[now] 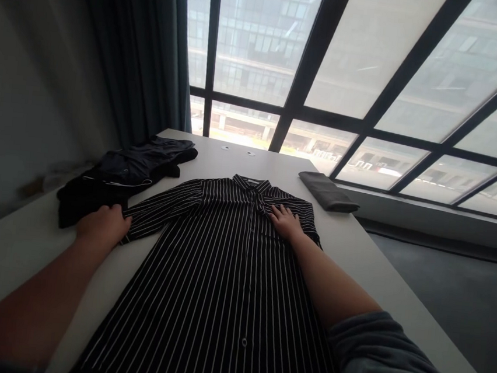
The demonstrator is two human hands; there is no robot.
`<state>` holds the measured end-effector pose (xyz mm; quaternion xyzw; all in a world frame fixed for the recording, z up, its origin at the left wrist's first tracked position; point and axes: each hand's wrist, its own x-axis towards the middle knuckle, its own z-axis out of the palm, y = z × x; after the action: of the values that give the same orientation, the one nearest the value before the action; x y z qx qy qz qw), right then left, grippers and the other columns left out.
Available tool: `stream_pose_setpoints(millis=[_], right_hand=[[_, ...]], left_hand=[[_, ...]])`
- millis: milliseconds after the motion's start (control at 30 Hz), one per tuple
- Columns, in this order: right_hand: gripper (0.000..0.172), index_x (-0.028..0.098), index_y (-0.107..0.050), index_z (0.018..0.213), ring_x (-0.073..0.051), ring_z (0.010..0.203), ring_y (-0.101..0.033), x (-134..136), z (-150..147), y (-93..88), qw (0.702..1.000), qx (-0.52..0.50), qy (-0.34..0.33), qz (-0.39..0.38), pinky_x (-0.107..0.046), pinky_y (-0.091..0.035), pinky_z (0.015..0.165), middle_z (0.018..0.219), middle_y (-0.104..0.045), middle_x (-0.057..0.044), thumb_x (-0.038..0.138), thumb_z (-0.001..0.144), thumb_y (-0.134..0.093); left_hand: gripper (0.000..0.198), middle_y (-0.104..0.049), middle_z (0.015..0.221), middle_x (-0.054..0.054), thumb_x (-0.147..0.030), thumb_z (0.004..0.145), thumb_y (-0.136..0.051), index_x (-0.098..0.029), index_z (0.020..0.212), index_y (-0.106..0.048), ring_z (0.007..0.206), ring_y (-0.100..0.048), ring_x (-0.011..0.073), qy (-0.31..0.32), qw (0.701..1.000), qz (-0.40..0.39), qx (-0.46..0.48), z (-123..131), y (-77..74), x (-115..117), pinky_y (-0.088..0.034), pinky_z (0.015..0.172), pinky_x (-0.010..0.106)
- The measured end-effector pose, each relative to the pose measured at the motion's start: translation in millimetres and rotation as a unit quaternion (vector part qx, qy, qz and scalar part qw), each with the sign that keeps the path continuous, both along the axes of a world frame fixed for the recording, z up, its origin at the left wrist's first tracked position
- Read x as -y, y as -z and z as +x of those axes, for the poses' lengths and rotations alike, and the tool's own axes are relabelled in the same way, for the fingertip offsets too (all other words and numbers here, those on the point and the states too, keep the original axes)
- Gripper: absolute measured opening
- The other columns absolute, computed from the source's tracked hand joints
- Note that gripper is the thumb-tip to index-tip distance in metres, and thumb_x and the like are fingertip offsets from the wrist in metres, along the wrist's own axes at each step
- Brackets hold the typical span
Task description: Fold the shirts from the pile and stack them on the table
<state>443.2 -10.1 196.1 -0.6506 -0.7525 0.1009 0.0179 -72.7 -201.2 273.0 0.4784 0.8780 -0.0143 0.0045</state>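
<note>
A black shirt with thin white stripes [210,265] lies front side up, its collar [252,183] toward the window and its button line running down the middle. My left hand [104,223] is closed on the cuff end of the sleeve stretched out to the left. Flat on the upper chest, fingers spread, rests my right hand [286,222], where the cloth is a little wrinkled. The shirt's other sleeve is mostly hidden behind my right arm and the shirt's edge.
Dark folded clothes [132,163] are piled at the left edge of the white table [273,154]. A folded grey cloth [327,192] lies near the right edge. Beyond the table stand a dark curtain [133,52] and large framed windows [258,41].
</note>
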Motion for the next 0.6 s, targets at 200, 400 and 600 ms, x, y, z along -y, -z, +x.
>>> stream_pose_setpoints(millis=[200, 400, 600], right_hand=[[0.060, 0.027, -0.041, 0.165, -0.032, 0.164, -0.014, 14, 4, -5.7, 0.995, -0.014, -0.016, 0.101, -0.060, -0.015, 0.131, 0.173, -0.026, -0.007, 0.049, 0.111, -0.029], [0.066, 0.028, -0.043, 0.164, -0.032, 0.164, -0.016, 66, 70, 7.0, 0.993, -0.008, -0.055, 0.106, -0.055, -0.021, 0.133, 0.174, -0.025, -0.006, 0.052, 0.102, -0.045], [0.073, 0.029, -0.044, 0.163, -0.032, 0.159, -0.031, 116, 138, 23.9, 0.997, -0.042, -0.055, 0.035, -0.055, -0.029, 0.132, 0.170, -0.034, -0.007, 0.060, 0.097, -0.043]], left_hand=[[0.068, -0.062, 0.134, 0.034, -0.061, 0.096, -0.049, -0.003, 0.128, -0.067, 0.122, -0.064, 0.0481, -0.067, 0.996, -0.006, 0.055, -10, 13.4, -4, -0.054, 0.092, 0.055], [0.048, -0.069, 0.127, 0.028, -0.044, 0.087, -0.065, -0.010, 0.121, -0.069, 0.124, -0.064, 0.0469, -0.024, 0.976, 0.123, 0.177, -20, 29.0, -10, -0.050, 0.104, 0.053], [0.053, -0.070, 0.130, 0.021, -0.038, 0.093, -0.062, -0.015, 0.140, -0.053, 0.125, -0.066, 0.0386, -0.083, 0.935, 0.251, 0.235, -27, 11.8, -23, -0.055, 0.103, 0.048]])
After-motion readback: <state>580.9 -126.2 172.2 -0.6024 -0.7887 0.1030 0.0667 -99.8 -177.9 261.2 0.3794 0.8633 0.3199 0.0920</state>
